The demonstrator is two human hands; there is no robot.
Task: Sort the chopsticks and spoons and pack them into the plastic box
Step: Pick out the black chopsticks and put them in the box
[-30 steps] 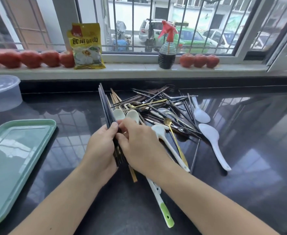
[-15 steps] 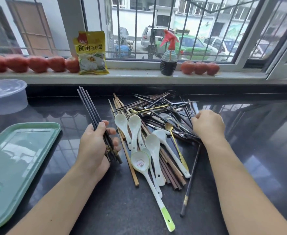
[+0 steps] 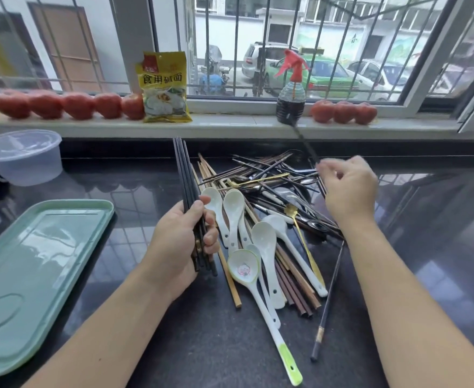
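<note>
Here the left hand [image 3: 180,236] clasps black chopsticks [image 3: 187,186]; the right hand [image 3: 347,189] pinches one.

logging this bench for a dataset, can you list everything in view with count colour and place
tomatoes: eight, red, on the windowsill, five left, three right
food packet: one, yellow, windowsill, leaning on the window
spray bottle: one, dark liquid, red trigger, windowsill
plastic box: one, clear, lidded, far left of the countertop
tray: one, pale green, near left
ceramic spoons: about six, white, one with a green handle tip, middle of the pile
loose chopsticks and metal spoons: too tangled to count, dark, brown, silver and gold, behind and under the white spoons
countertop: one, glossy black
left hand: gripping a bundle of dark chopsticks
right hand: pinching one dark chopstick above the pile
</note>
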